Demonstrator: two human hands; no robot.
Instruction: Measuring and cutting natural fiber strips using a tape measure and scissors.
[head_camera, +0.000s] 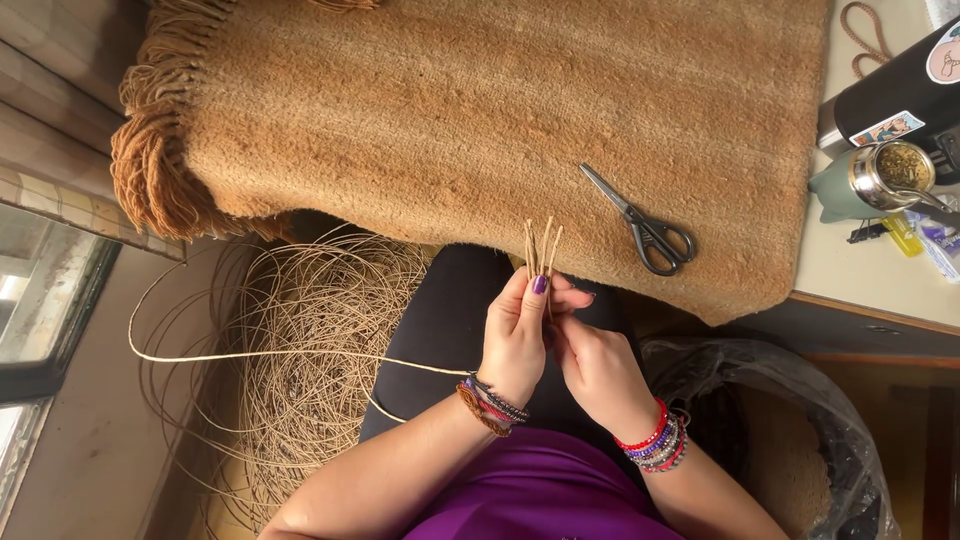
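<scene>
My left hand (518, 335) pinches a small bunch of tan cord ends (541, 246) that stick up above my fingers, in front of my lap. My right hand (598, 365) is closed against the same cords just below and to the right, touching the left hand. One long strand (300, 354) runs from my hands leftward to a loose coil of tan cord (310, 370) on the floor. Both wrists wear several beaded bracelets. Grey-handled scissors (645, 228) lie shut on a tan woven blanket (480, 110) just beyond my hands.
The blanket, fringed at its left end, covers a table. A black bottle (900, 95), a metal-rimmed cup with a straw (880, 180) and small items stand on the table's right. A bin lined with clear plastic (800, 420) sits at my right.
</scene>
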